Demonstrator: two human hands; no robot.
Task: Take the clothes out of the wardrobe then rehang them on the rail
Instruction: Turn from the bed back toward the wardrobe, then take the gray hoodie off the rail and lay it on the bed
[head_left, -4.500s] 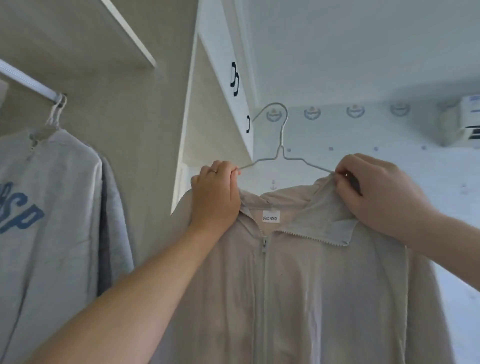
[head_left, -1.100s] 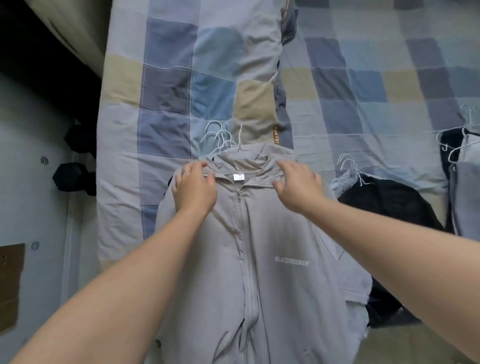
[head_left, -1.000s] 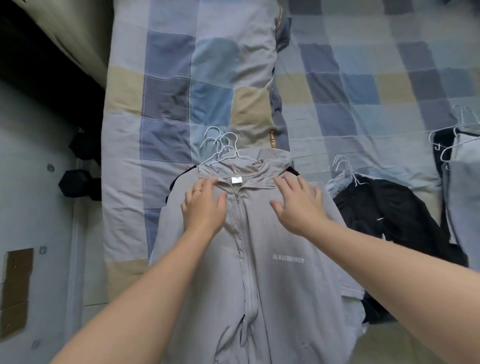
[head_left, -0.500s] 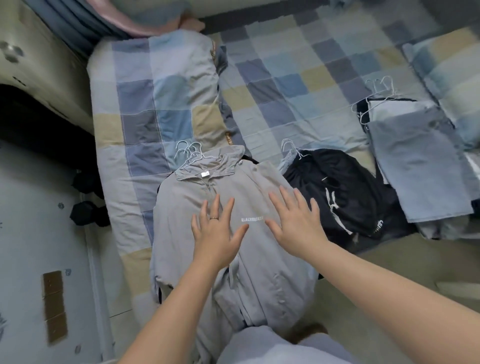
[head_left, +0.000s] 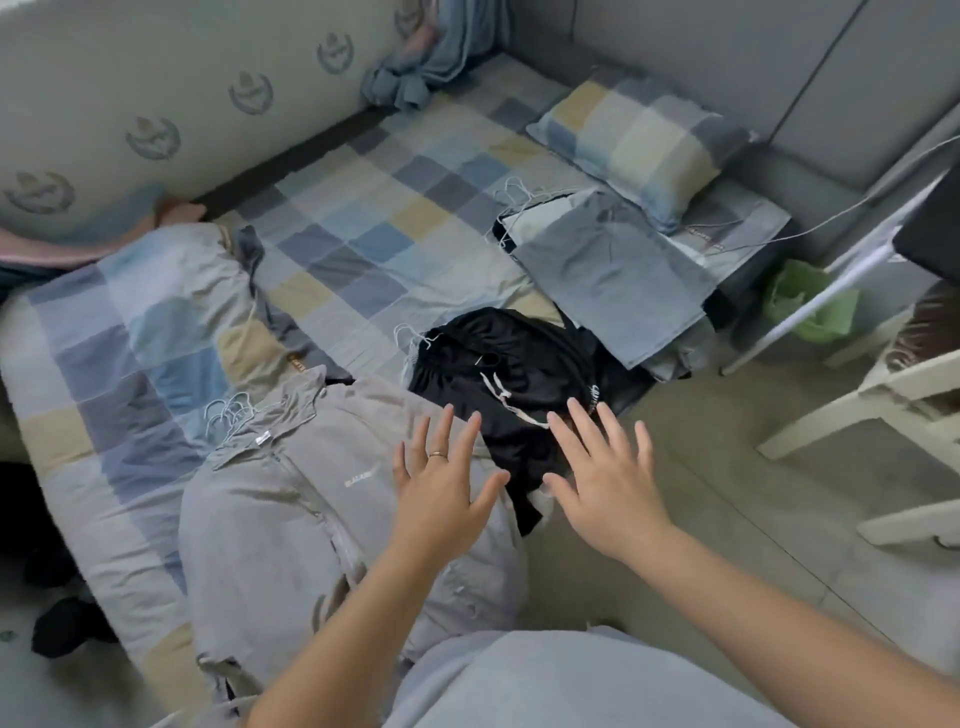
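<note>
- Both hands are empty. The left hand (head_left: 441, 486) has its fingers spread flat above the right shoulder area of the grey zip hoodie (head_left: 306, 519), and the right hand (head_left: 602, 483) is spread the same way over the edge of the black garment (head_left: 498, 384). Whether either palm touches cloth I cannot tell.
- The clothes lie in three heaps on the checked bedspread (head_left: 363, 234): the hoodie at 7 o'clock, the black garment at centre, and the blue-grey folded pile (head_left: 613, 280) at 2 o'clock near the pillow (head_left: 639, 140).
- The hoodie's lower half droops off the mattress edge toward the floor (head_left: 727, 493). Its weight could likely drag the whole garment down, pulling it off its hanger.
- Several wire hangers (head_left: 228, 415) bunch together at the hoodie's collar, at 9 o'clock from the left hand. Their hooks may interlock, so lifting one garment could bring up or spill others beneath it.
- The black garment also spills over the bed edge, and its white drawcord (head_left: 498, 395) lies loose. It could snag a finger or a hook.
- The rail is out of view, so how much remains to be moved cannot be judged.
</note>
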